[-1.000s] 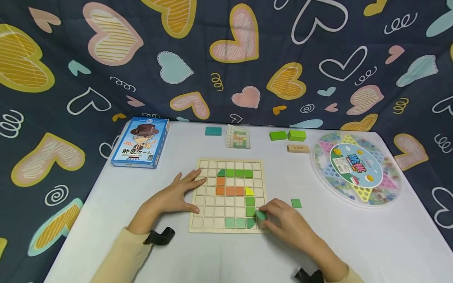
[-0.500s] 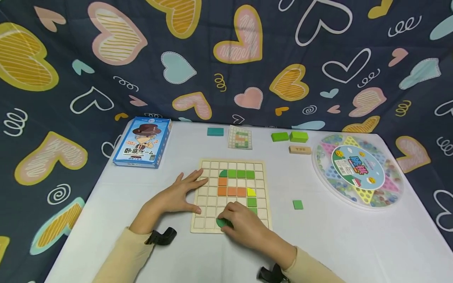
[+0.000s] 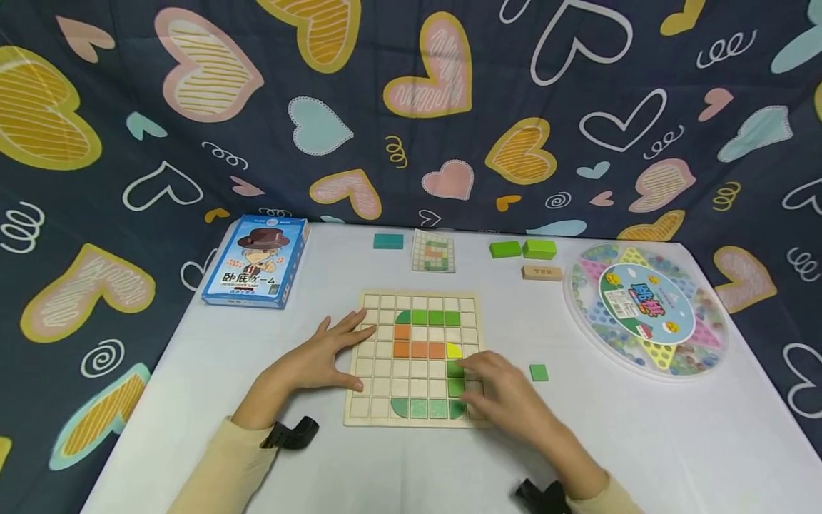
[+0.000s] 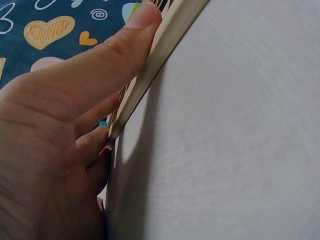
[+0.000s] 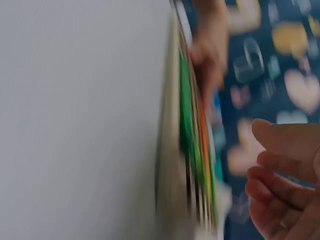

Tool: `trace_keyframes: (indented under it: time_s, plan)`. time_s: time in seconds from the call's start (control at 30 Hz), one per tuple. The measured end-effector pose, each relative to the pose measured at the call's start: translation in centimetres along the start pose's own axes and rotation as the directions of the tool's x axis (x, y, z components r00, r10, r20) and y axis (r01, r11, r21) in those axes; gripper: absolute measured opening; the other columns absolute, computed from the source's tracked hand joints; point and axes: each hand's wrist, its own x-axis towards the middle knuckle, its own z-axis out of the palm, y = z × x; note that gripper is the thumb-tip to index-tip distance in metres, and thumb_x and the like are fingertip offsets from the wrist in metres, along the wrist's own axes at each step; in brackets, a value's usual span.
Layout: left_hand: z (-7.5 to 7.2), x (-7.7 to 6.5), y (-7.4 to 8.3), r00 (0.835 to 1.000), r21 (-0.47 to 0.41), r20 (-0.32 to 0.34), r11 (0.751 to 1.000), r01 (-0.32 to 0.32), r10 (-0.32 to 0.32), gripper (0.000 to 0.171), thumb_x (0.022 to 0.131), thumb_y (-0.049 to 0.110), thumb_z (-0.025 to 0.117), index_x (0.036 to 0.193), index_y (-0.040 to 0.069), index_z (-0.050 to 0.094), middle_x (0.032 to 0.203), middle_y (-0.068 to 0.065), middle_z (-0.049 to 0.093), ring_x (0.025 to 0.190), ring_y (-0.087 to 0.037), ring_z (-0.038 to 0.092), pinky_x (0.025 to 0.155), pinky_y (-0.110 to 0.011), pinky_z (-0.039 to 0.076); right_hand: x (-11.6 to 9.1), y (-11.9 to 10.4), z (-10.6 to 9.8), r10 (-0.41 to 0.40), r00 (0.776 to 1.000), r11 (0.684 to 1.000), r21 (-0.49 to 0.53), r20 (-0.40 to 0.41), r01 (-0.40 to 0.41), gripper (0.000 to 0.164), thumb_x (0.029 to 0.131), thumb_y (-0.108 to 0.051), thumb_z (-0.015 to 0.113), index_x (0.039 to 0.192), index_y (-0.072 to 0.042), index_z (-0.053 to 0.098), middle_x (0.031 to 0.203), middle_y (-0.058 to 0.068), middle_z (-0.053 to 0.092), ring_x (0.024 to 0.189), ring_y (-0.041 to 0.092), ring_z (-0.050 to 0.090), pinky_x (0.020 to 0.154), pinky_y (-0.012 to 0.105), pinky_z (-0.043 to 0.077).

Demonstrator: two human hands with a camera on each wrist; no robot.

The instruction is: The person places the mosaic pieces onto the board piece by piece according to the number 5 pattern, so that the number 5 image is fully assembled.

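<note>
A wooden grid board [image 3: 379, 368] lies on the white table with coloured tiles in its cells. Green tiles [image 3: 435, 318] form a top row, orange tiles [image 3: 419, 349] run below, and a yellow tile [image 3: 454, 350] sits at their right. Along the bottom, a rounded green tile [image 3: 399, 407] is at the left end of a green row. My left hand [image 3: 315, 360] rests spread on the board's left edge, its thumb [image 4: 110, 60] against the rim in the left wrist view. My right hand [image 3: 514, 396], fingers loosely bent and holding nothing, hovers over the board's right edge.
A loose green square tile [image 3: 539, 373] lies right of the board. Behind stand a pattern card [image 3: 433, 251], a teal block [image 3: 388, 241], green blocks [image 3: 539, 249] and a wooden block [image 3: 541, 273]. A blue game box [image 3: 257, 260] is left, a round marble game [image 3: 645, 307] right.
My right hand carried the rounded green tile left to the bottom row, let it go there, and has moved back to the right. My left hand stays in place.
</note>
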Motion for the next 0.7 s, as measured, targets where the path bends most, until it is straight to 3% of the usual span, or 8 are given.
trace_keyframes:
  time_s: [0.07,0.17,0.23,0.33,0.43,0.53,0.7]
  plan:
    - [0.0,-0.1,0.0,1.0,0.001,0.003,1.0,0.002,-0.002,0.099,0.065,0.051,0.08,0.147,0.016,0.037,0.16,-0.007,0.011,0.147,-0.028,0.009,0.116,-0.057,-0.002,-1.2,2.6,-1.9,0.085,0.995,0.996,-0.002,-0.048,-0.085,0.047,0.075,-0.012,0.078,0.119,-0.007,0.064,0.115,0.005,0.064,0.108,0.023,0.06,0.092,0.042,0.05]
    - [0.0,-0.1,0.0,1.0,0.004,0.004,1.0,0.004,-0.004,0.099,0.065,0.051,0.08,0.147,0.016,0.037,0.16,-0.008,0.011,0.147,-0.028,0.009,0.116,-0.057,-0.002,-2.8,6.0,-4.1,0.206,0.978,0.977,-0.048,-0.035,-0.208,0.046,0.076,-0.007,0.076,0.12,-0.005,0.063,0.119,0.011,0.061,0.112,0.032,0.058,0.093,0.05,0.047]
    - [-0.1,-0.2,0.1,1.0,0.001,0.005,1.0,0.005,-0.005,0.099,0.065,0.05,0.08,0.147,0.015,0.037,0.16,-0.008,0.011,0.147,-0.029,0.009,0.116,-0.057,-0.002,-3.4,7.7,-4.8,0.244,0.97,0.967,-0.081,-0.005,-0.243,0.039,0.077,-0.005,0.075,0.115,-0.005,0.064,0.118,0.012,0.06,0.112,0.034,0.057,0.093,0.051,0.046]
    - [-0.2,-0.2,0.1,1.0,0.0,0.005,1.0,0.004,-0.004,0.098,0.065,0.049,0.081,0.147,0.015,0.037,0.16,-0.008,0.012,0.147,-0.03,0.009,0.116,-0.058,-0.002,-3.4,8.8,-4.9,0.226,0.974,0.968,-0.12,0.017,-0.222,0.03,0.079,-0.005,0.074,0.108,-0.006,0.067,0.111,0.009,0.062,0.106,0.03,0.06,0.089,0.047,0.049]
    - [-0.1,-0.1,0.1,1.0,0.0,0.006,1.0,0.004,-0.004,0.099,0.065,0.05,0.08,0.147,0.016,0.036,0.16,-0.008,0.011,0.147,-0.03,0.009,0.116,-0.057,-0.002,-2.5,7.8,-4.6,0.179,0.984,0.977,-0.113,-0.006,-0.179,0.026,0.079,-0.009,0.074,0.105,-0.009,0.068,0.104,0.002,0.065,0.096,0.02,0.063,0.081,0.039,0.053]
    - [0.0,-0.1,0.1,1.0,0.0,0.006,1.0,0.005,-0.005,0.1,0.065,0.051,0.08,0.147,0.016,0.036,0.16,-0.008,0.011,0.147,-0.029,0.009,0.116,-0.058,-0.002,-1.2,4.8,-3.7,0.106,0.994,0.993,-0.049,-0.006,-0.106,0.029,0.079,-0.014,0.075,0.107,-0.011,0.068,0.101,-0.002,0.066,0.09,0.013,0.063,0.078,0.033,0.054]
    - [-0.1,-0.1,0.3,1.0,0.001,0.007,1.0,0.007,-0.007,0.099,0.065,0.05,0.08,0.147,0.015,0.037,0.16,-0.008,0.011,0.147,-0.029,0.009,0.116,-0.058,-0.001,1.6,-0.4,-0.1,-0.053,0.993,0.998,0.025,0.104,0.051,0.027,0.083,-0.022,0.073,0.109,-0.013,0.068,0.1,-0.006,0.064,0.09,0.008,0.06,0.079,0.028,0.053]
